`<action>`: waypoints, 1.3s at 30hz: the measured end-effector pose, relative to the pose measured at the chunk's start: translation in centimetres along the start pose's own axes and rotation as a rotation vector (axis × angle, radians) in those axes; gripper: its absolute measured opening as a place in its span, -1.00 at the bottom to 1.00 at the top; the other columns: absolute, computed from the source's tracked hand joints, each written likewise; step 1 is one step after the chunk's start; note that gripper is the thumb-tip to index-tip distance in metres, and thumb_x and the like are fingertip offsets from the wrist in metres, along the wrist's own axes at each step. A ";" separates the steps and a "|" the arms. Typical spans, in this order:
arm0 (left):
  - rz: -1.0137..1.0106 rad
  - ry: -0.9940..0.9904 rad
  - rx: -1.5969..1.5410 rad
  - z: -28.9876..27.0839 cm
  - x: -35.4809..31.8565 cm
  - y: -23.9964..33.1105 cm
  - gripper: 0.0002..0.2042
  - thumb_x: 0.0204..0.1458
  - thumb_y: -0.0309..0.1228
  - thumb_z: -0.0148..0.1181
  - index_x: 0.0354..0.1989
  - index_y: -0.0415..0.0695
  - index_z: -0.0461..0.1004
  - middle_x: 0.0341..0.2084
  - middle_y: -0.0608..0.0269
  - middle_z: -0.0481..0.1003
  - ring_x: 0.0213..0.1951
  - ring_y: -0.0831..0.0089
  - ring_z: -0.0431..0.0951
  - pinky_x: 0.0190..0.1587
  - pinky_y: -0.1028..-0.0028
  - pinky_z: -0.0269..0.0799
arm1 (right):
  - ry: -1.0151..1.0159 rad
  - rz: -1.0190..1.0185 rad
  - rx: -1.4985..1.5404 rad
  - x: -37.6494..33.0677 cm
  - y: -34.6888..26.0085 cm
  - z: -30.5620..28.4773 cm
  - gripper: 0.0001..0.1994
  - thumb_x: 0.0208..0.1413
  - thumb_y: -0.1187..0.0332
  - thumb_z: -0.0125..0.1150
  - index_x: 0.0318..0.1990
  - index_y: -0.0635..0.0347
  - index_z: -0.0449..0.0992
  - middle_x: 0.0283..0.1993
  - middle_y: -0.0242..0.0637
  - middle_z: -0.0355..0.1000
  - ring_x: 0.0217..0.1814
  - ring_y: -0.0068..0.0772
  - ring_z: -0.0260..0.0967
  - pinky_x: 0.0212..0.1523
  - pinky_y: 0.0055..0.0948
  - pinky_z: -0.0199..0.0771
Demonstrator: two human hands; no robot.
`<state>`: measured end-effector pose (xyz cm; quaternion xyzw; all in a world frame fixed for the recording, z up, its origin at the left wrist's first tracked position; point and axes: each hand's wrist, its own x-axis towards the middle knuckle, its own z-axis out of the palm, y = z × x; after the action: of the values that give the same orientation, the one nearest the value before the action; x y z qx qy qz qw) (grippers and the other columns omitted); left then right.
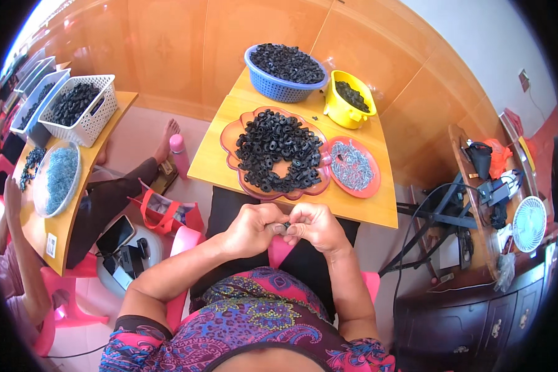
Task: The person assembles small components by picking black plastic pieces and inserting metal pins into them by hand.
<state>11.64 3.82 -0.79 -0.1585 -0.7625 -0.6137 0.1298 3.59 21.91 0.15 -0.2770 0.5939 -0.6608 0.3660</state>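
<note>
My left hand (253, 230) and my right hand (319, 228) meet over my lap, just off the table's near edge. Fingertips of both pinch a small black plastic part (286, 224), mostly covered by the fingers. Beyond them, an orange flower-shaped tray (230, 137) carries a heap of black plastic parts (270, 139) with a bare spot in the middle. To its right lies a red-orange plate (373, 186) of small silvery metal pieces (352, 164).
A blue basket (285, 92) and a yellow basket (347, 115), both full of black parts, stand at the table's back. A second table (96, 164) on the left holds a white basket (105, 115); another person's arm (18, 229) reaches there. A fan (529, 224) stands right.
</note>
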 end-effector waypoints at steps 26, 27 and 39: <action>0.227 0.088 0.574 -5.5 5.5 -1.9 -0.82 -0.18 -0.57 0.22 -0.33 -0.24 0.54 -0.37 0.05 0.50 -0.34 0.06 0.47 -0.16 0.25 0.37 | 0.512 0.168 -1.482 7.5 -3.4 -18.9 -0.80 -0.13 0.49 0.18 -0.29 0.11 0.61 -0.26 0.00 0.49 -0.16 -0.01 0.46 -0.10 -0.20 0.44; 0.243 0.016 0.635 -5.6 6.4 -2.2 -0.83 -0.19 -0.58 0.21 -0.36 -0.21 0.55 -0.40 0.09 0.50 -0.37 0.11 0.46 -0.18 0.27 0.35 | 0.509 0.168 -1.483 7.1 -2.8 -19.0 -0.80 -0.13 0.49 0.18 -0.29 0.11 0.61 -0.26 0.00 0.49 -0.16 -0.01 0.46 -0.10 -0.20 0.44; 0.016 -0.459 0.841 -3.5 11.8 -7.9 -0.85 -0.25 -0.53 0.13 -0.47 -0.13 0.59 -0.42 -0.03 0.55 -0.26 0.05 0.56 -0.15 0.20 0.47 | 0.578 0.100 -1.401 6.1 -0.1 -19.4 -0.90 -0.10 0.51 0.15 -0.39 0.24 0.54 -0.37 0.06 0.48 -0.23 0.00 0.47 -0.22 -0.19 0.43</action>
<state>-2.32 -0.20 -2.45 -0.2294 -0.9524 -0.2002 0.0156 -15.48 28.24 -2.86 -0.2334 0.9587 -0.1582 -0.0360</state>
